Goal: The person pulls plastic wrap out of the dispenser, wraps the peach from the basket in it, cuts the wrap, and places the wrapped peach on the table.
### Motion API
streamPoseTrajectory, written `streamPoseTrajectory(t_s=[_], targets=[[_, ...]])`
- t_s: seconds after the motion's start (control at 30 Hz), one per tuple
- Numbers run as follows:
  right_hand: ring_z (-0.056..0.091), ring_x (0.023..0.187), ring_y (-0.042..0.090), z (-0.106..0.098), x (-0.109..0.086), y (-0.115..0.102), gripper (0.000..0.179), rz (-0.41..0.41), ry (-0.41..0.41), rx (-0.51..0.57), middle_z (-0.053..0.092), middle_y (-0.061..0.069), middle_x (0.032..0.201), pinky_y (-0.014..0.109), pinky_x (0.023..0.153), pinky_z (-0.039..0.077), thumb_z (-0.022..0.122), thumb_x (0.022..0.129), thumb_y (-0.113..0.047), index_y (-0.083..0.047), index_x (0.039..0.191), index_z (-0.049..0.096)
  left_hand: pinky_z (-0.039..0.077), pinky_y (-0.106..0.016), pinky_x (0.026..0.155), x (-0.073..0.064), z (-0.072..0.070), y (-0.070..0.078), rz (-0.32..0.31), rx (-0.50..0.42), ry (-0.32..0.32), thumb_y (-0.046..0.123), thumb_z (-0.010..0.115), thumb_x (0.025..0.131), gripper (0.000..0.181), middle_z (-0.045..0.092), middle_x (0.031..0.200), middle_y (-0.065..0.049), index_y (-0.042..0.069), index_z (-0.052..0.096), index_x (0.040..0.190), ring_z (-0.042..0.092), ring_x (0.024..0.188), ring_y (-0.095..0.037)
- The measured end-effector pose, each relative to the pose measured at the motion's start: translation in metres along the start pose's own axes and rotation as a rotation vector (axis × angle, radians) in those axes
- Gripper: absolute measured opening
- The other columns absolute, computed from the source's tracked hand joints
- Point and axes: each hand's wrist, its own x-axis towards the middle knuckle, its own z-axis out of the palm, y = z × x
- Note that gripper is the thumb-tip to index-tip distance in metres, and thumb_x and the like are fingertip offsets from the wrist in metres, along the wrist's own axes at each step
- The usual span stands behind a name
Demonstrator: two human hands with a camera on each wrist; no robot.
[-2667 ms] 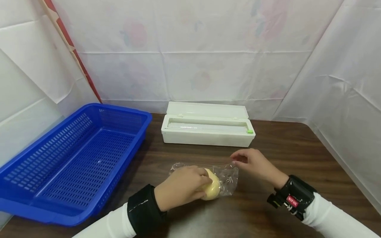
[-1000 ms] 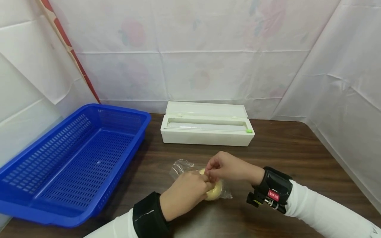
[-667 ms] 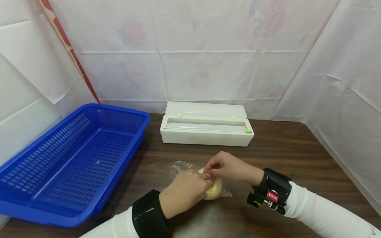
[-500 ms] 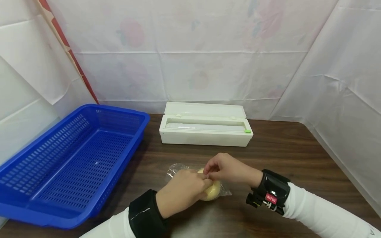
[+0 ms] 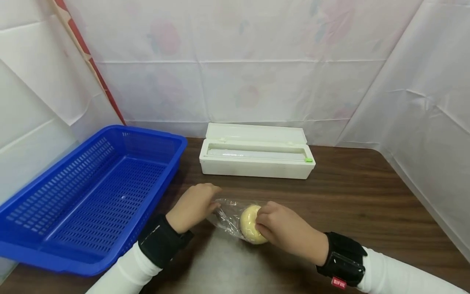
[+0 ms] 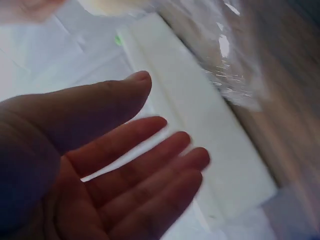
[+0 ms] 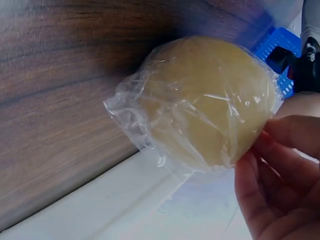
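Note:
A round, pale yellow thing, kind unclear, sits on the table in clear cling film. In the right wrist view the film lies wrinkled over the yellow ball. My right hand pinches the wrapped thing at its right side between thumb and fingertips. My left hand is by the loose film on the left. The left wrist view shows that hand with fingers extended and thumb apart, nothing between them, the film beyond its fingertips.
Behind the hands stands a white cling film dispenser, its lid raised, a roll inside and a green slider at the right end. A blue plastic basket fills the left side of the dark wooden table. White sheeting surrounds the table.
My right hand has gone from working on top of the yellow thing to pinching its right side. My left hand has let go of it and moved left to the loose film.

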Motion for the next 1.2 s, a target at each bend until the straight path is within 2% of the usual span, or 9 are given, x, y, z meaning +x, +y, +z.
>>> streamPoseTrajectory(t_s=[0.07,0.2,0.4,0.53,0.67,0.77,0.9,1.03,1.2], targets=[[0.049,0.073,0.008,-0.001,-0.001,0.0,0.014,-0.007,0.007,-0.009,0.057,-0.007,0.077,0.019,0.065,0.043,0.064,0.079,-0.007,-0.014,0.068,0.058,0.048,-0.038,0.063,0.002,0.002,-0.006,-0.042,0.025,-0.035,0.015,0.072,0.072,0.022,0.063,0.079,-0.007,0.004,0.063,0.089,0.06,0.072,-0.024],[0.049,0.073,0.008,-0.001,-0.002,0.001,0.019,-0.009,0.0,0.006,0.056,-0.007,0.077,0.019,0.066,0.043,0.064,0.079,-0.008,-0.017,0.065,0.054,0.046,-0.037,0.054,0.004,0.007,-0.015,-0.061,0.016,-0.078,0.015,0.072,0.072,0.015,0.059,0.067,-0.003,0.006,0.06,0.079,0.058,0.061,-0.021],[0.048,0.074,0.008,-0.001,-0.004,0.0,0.017,-0.025,-0.01,0.002,0.057,-0.007,0.078,0.019,0.066,0.043,0.066,0.078,-0.009,-0.016,0.066,0.055,0.042,-0.031,0.051,0.003,0.013,-0.026,-0.063,-0.083,-0.14,0.014,0.072,0.07,0.016,0.053,0.06,0.006,0.012,0.057,0.068,0.051,0.055,-0.011],[0.048,0.075,0.008,-0.001,-0.006,0.001,0.013,-0.034,-0.006,-0.005,0.057,-0.006,0.081,0.019,0.067,0.043,0.067,0.077,-0.014,-0.015,0.07,0.058,0.041,-0.026,0.051,0.002,0.011,-0.028,-0.059,-0.126,-0.163,0.011,0.07,0.071,0.017,0.05,0.058,0.011,0.017,0.056,0.062,0.046,0.053,-0.006],[0.049,0.078,0.009,-0.001,-0.008,0.002,0.011,-0.037,-0.006,0.0,0.057,-0.004,0.085,0.02,0.069,0.043,0.069,0.076,-0.018,-0.013,0.072,0.059,0.038,-0.024,0.047,0.002,0.0,-0.018,-0.024,-0.134,-0.135,0.01,0.064,0.07,0.016,0.047,0.055,0.011,0.018,0.054,0.06,0.043,0.05,-0.005],[0.049,0.08,0.009,0.001,-0.009,0.0,0.011,-0.049,0.005,-0.014,0.058,-0.004,0.086,0.019,0.07,0.044,0.069,0.076,-0.019,-0.012,0.074,0.06,0.037,-0.023,0.046,0.004,-0.011,-0.004,0.009,-0.149,-0.113,0.014,0.063,0.072,0.016,0.044,0.054,0.012,0.019,0.052,0.061,0.041,0.049,-0.004],[0.049,0.078,0.009,0.003,-0.011,-0.002,0.012,-0.08,0.029,-0.048,0.057,-0.004,0.086,0.018,0.069,0.043,0.07,0.075,-0.018,-0.012,0.076,0.061,0.036,-0.022,0.045,0.011,-0.022,0.017,0.085,-0.178,-0.102,0.015,0.062,0.073,0.018,0.041,0.053,0.011,0.018,0.048,0.061,0.039,0.048,-0.004],[0.049,0.078,0.009,0.004,-0.012,-0.002,0.012,-0.103,0.053,-0.069,0.058,-0.004,0.087,0.017,0.069,0.042,0.071,0.074,-0.017,-0.011,0.078,0.062,0.035,-0.021,0.045,0.019,-0.024,0.033,0.143,-0.222,-0.095,0.011,0.059,0.07,0.016,0.04,0.053,0.01,0.017,0.048,0.06,0.038,0.048,-0.004],[0.05,0.08,0.009,0.005,-0.014,-0.002,0.012,-0.118,0.074,-0.08,0.059,-0.003,0.089,0.017,0.072,0.043,0.071,0.074,-0.016,-0.01,0.082,0.064,0.034,-0.02,0.045,0.03,-0.017,0.047,0.139,-0.26,-0.122,0.01,0.057,0.072,0.016,0.04,0.051,0.011,0.017,0.05,0.06,0.038,0.047,-0.004]])
